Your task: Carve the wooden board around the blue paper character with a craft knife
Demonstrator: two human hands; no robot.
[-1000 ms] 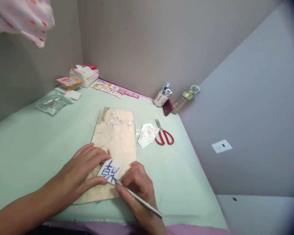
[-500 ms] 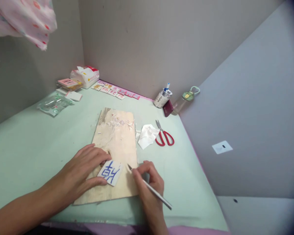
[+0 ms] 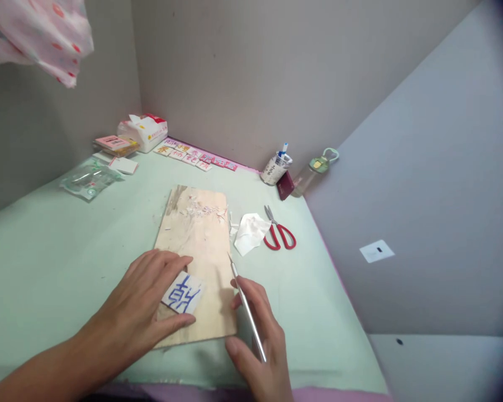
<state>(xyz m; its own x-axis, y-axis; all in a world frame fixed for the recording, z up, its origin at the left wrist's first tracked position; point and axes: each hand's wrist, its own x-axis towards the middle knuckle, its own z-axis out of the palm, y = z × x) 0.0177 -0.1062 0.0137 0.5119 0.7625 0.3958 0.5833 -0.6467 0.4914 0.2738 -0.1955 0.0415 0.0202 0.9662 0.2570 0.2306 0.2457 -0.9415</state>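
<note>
A small white square block [image 3: 183, 292] with blue character strokes lies tilted on the wooden board [image 3: 209, 251]. Around its left side, my left hand [image 3: 151, 296] has its index finger above and its thumb below, the fingers spread, resting on the board. My right hand [image 3: 262, 335] holds a slim silver craft knife [image 3: 248, 318] between its fingers, the thumb lifted away from the handle. The blade points up and away over the board's right edge, apart from the block. Pale shavings [image 3: 205, 211] are scattered on the board's far part.
Right of the board lie a crumpled tissue [image 3: 250, 233] and red-handled scissors [image 3: 280, 234]. Farther back stand a pen can [image 3: 275, 169] and a bottle [image 3: 312, 174]. Lettered tiles [image 3: 193, 154], a tissue pack [image 3: 145, 133] and a plastic bag [image 3: 91, 180] are at the back left.
The knife has swung more upright and its tip has moved away from the block. My right thumb has come off the handle. My left thumb and index finger stand farther apart around the block.
</note>
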